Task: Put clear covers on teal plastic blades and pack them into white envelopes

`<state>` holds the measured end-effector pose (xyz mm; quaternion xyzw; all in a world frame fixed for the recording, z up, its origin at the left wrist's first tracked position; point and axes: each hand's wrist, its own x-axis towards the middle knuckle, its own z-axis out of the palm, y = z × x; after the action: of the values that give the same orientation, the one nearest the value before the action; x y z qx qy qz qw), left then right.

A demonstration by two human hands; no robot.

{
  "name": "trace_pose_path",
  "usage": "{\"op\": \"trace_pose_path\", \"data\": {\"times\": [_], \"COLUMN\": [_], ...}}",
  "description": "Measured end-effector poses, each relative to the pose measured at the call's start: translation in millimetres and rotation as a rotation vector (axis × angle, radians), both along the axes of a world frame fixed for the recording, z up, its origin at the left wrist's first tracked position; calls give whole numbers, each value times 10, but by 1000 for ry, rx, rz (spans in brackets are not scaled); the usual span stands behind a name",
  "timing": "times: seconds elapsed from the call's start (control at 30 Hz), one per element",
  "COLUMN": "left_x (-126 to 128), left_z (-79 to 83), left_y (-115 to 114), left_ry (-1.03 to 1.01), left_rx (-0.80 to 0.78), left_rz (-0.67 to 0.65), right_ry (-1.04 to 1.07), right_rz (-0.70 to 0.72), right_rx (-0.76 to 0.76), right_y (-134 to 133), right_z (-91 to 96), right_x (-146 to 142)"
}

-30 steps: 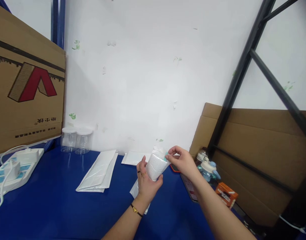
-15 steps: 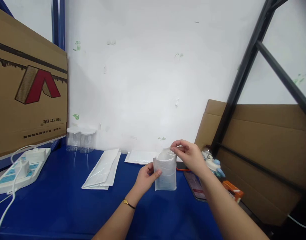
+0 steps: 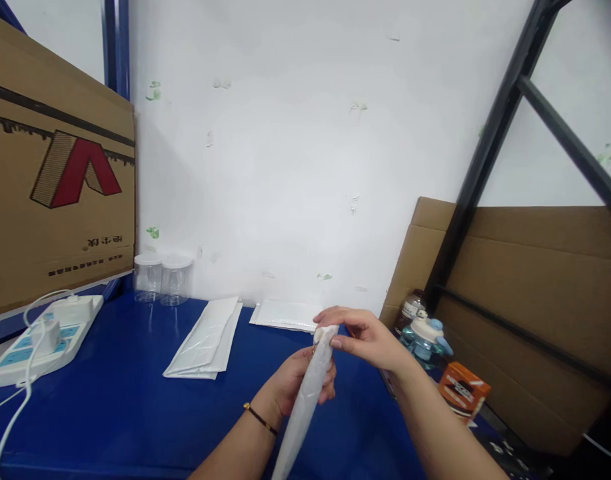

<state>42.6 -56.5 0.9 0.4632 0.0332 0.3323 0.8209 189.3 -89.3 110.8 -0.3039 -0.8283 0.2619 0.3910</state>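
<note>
Slanting lengthwise toward the front edge of the surface (image 3: 125, 413), the white plastic pouch (image 3: 303, 410) is held edge-on, upper part in the grip of the left hand (image 3: 292, 381), top pinched by the right hand (image 3: 368, 337).

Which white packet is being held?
The edge-on packet, between left hand and right hand; the other packets, farther left and near the wall, lie on the table.

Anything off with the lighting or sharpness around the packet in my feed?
Head view: the white wall is bright, while the lower-right corner falls nearly black; head view: the white packet looks soft, its lower end cropped; head view: the black post leans, perhaps lens distortion.
</note>
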Motion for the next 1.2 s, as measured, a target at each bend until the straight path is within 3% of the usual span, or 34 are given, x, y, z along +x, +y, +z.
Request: {"op": "trace_pose_path", "data": {"times": [0.1,0.23,0.4,0.57,0.67,0.77,0.87,0.93,1.03,1.2], "left_x": [-42,-215,-342,-410,-675,-1177,-1697,-1921,-2036,-1972], "left_z": [86,304,435,434,552,757,902,879,643,139], "left_y": [-10,-16,-65,-25,167,559,1062,1367,1694,1919], "left_ry": [100,89,389,461,500,582,993,1119,1269,1483], "left_rx": [-13,177,539,568,517,419,330,311,334,344], "left_rz": [44,446,873,1004,1078,1111,1278,1321,1329,1304], "right_ry": [-58,-166,-174,-11,120,324,416,451,499,513], "right_rz": [-85,-159,-270,-282,-223,-233,-307,-367,-429,-467], "right_rx": [-109,-27,13,-101,-221,-307,-377,-434,-504,-550], "right_y": [-8,-5,33,129,227,352,481,556,639,684], "right_z": [22,52,-33,-115,-190,-441,-882,-1193,-1522,-1615], "right_x": [-8,-14,-9,-37,-79,-48,40,91,149,274]}}
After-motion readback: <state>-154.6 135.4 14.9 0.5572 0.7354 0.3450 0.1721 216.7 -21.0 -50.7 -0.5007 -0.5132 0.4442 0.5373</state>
